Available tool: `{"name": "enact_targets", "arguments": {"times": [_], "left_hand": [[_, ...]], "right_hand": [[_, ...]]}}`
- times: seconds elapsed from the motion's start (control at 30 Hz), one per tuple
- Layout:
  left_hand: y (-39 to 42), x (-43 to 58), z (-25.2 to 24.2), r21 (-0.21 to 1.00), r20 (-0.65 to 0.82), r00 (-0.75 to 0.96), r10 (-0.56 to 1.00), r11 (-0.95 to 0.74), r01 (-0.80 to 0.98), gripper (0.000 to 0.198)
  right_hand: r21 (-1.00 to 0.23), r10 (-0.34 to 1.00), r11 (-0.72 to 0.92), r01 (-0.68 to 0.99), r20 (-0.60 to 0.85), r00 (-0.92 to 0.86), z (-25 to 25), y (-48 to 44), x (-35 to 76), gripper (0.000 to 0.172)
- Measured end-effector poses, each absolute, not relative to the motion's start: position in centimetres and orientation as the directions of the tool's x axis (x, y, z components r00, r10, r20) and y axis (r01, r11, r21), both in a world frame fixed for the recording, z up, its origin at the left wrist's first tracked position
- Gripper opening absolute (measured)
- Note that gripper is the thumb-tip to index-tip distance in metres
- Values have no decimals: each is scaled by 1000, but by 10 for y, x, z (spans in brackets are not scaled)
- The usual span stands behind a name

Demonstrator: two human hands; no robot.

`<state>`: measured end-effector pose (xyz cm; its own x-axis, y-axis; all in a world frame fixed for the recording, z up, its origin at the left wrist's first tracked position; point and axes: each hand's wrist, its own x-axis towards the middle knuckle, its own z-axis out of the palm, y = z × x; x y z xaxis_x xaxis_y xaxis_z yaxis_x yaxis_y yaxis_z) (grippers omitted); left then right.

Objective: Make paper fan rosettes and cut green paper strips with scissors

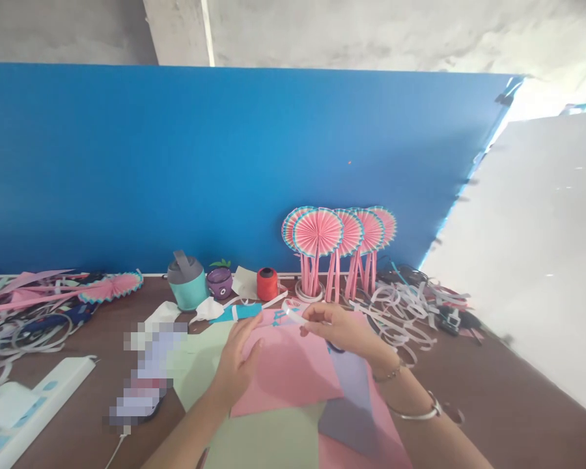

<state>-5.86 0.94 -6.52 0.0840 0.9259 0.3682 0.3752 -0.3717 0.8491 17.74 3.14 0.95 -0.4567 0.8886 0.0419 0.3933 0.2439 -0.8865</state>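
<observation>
A pink sheet of paper (pixel 290 371) lies on a stack of coloured sheets in front of me. My left hand (pixel 237 361) rests at the sheet's left edge, fingers stretched out and slightly apart. Above the far right part of the sheet, my right hand (pixel 344 332) is closed, its thumb and fingertips pinching a narrow white strip (pixel 293 314). The strip's free end curls up to the left. Under the pink sheet show pale green paper (pixel 268 436) and a grey-purple piece (pixel 349 420). A dark curved object (pixel 336 348) is partly hidden beneath my right hand.
Pink round paper fans (pixel 318 232) stand against the blue partition (pixel 176 163). Curled white strips (pixel 395 309) are heaped at right, more at left. A teal cup (pixel 188 286), purple pot (pixel 219 283), red spool (pixel 267 284), blurred phone (pixel 149 384) and power strip (pixel 43 404) stand around.
</observation>
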Motion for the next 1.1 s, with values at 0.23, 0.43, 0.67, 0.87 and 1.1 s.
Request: {"name": "enact_targets", "arguments": {"times": [0.23, 0.43, 0.67, 0.87, 1.1], "left_hand": [[4, -55, -67, 872, 317, 167, 934, -356, 336, 44], [5, -55, -66, 883, 321, 150, 935, -353, 310, 37], [8, -52, -59, 937, 250, -56, 967, -228, 264, 13], [14, -62, -53, 982, 170, -164, 972, -154, 108, 21], [33, -93, -44, 992, 10, -397, 918, -59, -110, 33]], "right_hand": [[-807, 864, 373, 458, 122, -489, -9, 22, 148, 7], [-753, 869, 410, 515, 150, -472, -19, 24, 145, 8], [-567, 786, 593, 571, 254, -563, -18, 19, 137, 22], [-619, 857, 496, 609, 234, -459, -18, 29, 148, 32], [-881, 895, 192, 434, -24, -445, -4, 46, 197, 33]]}}
